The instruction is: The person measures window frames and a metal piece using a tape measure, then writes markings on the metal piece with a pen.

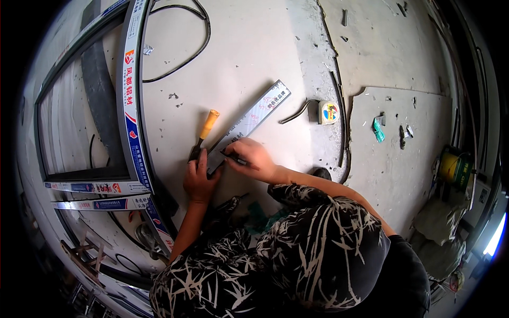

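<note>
A silver-grey metal profile [254, 117] with a printed protective film lies slantwise in front of me, its far end pointing up and right. Around its near end, the fingers of my left hand [199, 181] are closed, pressing it from the side. My right hand [257, 158] is pinched around a slim dark pen [238, 158], whose tip is close to the profile's face. Just beyond my left hand is a tool with an orange-yellow handle [209, 125]; its dark lower part is partly hidden, so its kind is unclear. A white tape measure [328, 113] with a dark strap lies to the right.
On the left stands a large dark window frame [136, 95] with printed film strips. A black cable [209, 33] loops beside it. Long dark strips [339, 106] run along the right, near a pale board [387, 169] with a green scrap [378, 130]. A yellow-green can [456, 168] stands far right.
</note>
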`<state>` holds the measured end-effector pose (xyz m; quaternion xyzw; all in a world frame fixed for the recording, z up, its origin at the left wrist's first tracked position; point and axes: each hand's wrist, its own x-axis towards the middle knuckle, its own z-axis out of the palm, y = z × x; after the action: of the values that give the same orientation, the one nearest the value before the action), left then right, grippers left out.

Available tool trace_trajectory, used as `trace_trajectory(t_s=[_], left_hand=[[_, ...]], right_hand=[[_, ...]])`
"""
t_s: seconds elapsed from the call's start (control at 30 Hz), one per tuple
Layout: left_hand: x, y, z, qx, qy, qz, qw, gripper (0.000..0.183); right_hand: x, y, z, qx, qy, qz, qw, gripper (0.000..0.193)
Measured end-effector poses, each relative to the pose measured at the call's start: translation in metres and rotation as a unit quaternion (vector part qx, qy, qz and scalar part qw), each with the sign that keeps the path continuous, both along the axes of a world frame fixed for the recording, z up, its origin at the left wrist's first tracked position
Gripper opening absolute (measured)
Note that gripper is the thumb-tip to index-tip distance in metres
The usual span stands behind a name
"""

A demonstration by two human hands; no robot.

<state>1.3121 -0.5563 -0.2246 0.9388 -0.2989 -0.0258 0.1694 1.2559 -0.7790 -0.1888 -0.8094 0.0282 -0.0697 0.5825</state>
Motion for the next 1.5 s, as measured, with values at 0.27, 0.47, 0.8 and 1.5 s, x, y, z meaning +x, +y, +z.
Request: trace_trajectory(t_s=[0.27,0.47,0.8,1.5], left_hand=[[0.002,0.000,0.000,0.007,-0.010,-0.011,1.000,0.067],[0.002,-0.002,0.004,-0.002,-0.013,-0.011,1.000,0.067],[0.001,-0.002,0.004,0.000,-0.015,-0.007,1.000,0.068],[-0.001,0.000,0.000,0.007,0.005,-0.002,1.000,0.070]], right_hand=[[0.001,-0.001,0.002,0.003,0.002,0.003,1.000,0.020],[0.000,-0.001,0.002,0.001,0.006,0.006,1.000,0.020],[-0.001,0.001,0.001,0.008,0.005,-0.001,1.000,0.021],[-0.001,0.006,-0.004,-0.032,-0.008,-0.011,0.999,0.019]])
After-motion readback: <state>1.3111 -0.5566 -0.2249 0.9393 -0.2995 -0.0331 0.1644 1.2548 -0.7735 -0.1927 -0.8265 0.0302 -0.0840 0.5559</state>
